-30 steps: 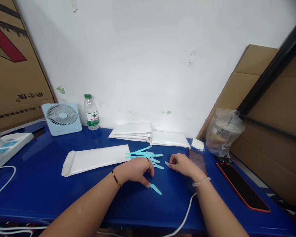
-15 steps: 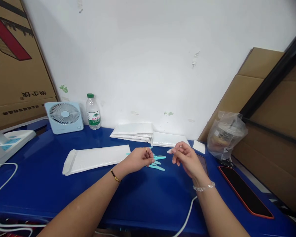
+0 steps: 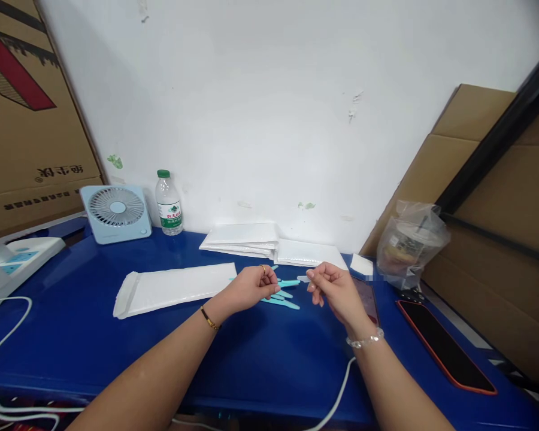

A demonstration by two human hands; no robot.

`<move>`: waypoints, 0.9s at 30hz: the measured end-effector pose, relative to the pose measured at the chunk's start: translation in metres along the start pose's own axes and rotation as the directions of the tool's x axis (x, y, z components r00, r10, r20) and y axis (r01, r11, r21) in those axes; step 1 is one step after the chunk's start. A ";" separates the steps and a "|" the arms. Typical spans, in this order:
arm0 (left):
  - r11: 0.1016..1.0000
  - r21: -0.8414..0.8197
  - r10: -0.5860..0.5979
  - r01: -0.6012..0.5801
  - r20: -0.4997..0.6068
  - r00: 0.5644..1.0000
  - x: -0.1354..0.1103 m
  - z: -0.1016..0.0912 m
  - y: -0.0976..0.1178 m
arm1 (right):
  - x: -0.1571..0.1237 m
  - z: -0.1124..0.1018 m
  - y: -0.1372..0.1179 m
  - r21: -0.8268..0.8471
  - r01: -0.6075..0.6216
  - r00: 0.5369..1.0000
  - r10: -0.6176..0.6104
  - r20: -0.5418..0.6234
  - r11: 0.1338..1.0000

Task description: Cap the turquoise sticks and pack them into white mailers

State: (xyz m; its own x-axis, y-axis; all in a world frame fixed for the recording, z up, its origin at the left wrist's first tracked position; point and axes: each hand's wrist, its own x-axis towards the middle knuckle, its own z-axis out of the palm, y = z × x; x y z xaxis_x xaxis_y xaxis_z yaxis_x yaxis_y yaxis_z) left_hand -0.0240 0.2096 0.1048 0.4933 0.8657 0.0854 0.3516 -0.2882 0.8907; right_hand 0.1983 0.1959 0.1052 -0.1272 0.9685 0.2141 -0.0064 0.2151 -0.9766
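The left hand [image 3: 254,287] has thumb and fingers together, apparently pinched on a teal tool [image 3: 290,283], and the right hand [image 3: 336,293] pinches a small clear piece [image 3: 302,279] between thumb and forefinger. The tool is just right of the frame's centre, pointing right from the left fingertips; its long axis runs nearly level across the picture, its far end tipped slightly upward. The clear piece points left out of the right hand, so the two lie almost end to end and roughly in line, the tool's tip right at the clear piece. Whether they touch, I cannot tell. The left hand is the one on the tool; the right fingertips are just past its tip.

Below the tool, more teal tools [image 3: 287,304] lie fanned on the blue table [image 3: 233,365], partly hidden by the left hand. A white mailer [image 3: 175,289] lies left of centre, its near-right end behind that hand. Farther out, a white stack [image 3: 240,235] sits at the wall, a bottle [image 3: 169,209] and a fan [image 3: 117,214] stand at upper left, and a phone [image 3: 444,344] lies at lower right.
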 end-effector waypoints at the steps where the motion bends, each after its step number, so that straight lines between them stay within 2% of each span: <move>1: 1.000 0.000 0.001 -0.001 -0.001 1.000 0.000 0.000 0.000 | 0.000 0.002 0.001 -0.009 -0.002 1.000 0.002 0.007 1.000; 6: 0.999 0.039 0.021 -0.020 -0.023 1.000 0.001 0.005 -0.002 | -0.002 0.013 0.007 -0.019 -0.014 0.997 0.016 0.076 1.000; 9: 0.990 0.134 0.034 -0.032 -0.018 0.999 0.002 0.008 -0.005 | -0.001 0.018 0.012 -0.040 -0.043 0.991 0.048 0.128 0.998; 11: 0.952 0.302 0.077 -0.052 -0.074 0.994 0.003 0.008 -0.009 | 0.000 0.017 0.015 -0.082 -0.078 0.984 0.090 0.157 0.994; 14: 0.798 0.603 0.154 -0.012 -0.184 0.971 0.005 0.003 -0.017 | 0.004 0.011 0.019 -0.237 -0.108 0.965 0.159 0.209 0.965; 16: 0.709 0.703 0.112 0.047 -0.178 0.978 0.007 -0.001 -0.024 | 0.006 0.006 0.023 -0.386 -0.060 0.964 0.154 0.218 0.921; 18: 0.671 0.737 0.029 0.076 -0.128 0.991 0.009 -0.002 -0.029 | 0.007 0.002 0.026 -0.503 0.003 0.965 0.130 0.229 0.864; 21: 0.663 0.747 -0.017 0.039 -0.037 0.999 0.009 -0.001 -0.030 | 0.007 -0.001 0.028 -0.609 0.086 0.960 0.098 0.262 0.789; 25: 0.677 0.734 0.020 -0.054 0.055 0.998 0.007 0.003 -0.022 | 0.005 -0.003 0.028 -0.736 0.269 0.953 -0.062 0.296 0.622; 27: 0.681 0.727 0.037 -0.089 0.087 0.995 0.005 0.005 -0.018 | 0.005 -0.004 0.028 -0.776 0.311 0.939 -0.049 0.342 0.549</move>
State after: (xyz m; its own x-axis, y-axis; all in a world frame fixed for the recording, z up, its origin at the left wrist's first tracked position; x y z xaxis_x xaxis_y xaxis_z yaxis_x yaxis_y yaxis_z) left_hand -0.0240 0.2172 0.0867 0.5736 0.8154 0.0789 0.7739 -0.5709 0.2743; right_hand 0.2010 0.2070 0.0786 -0.4581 0.8555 0.2414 0.7265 0.5168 -0.4530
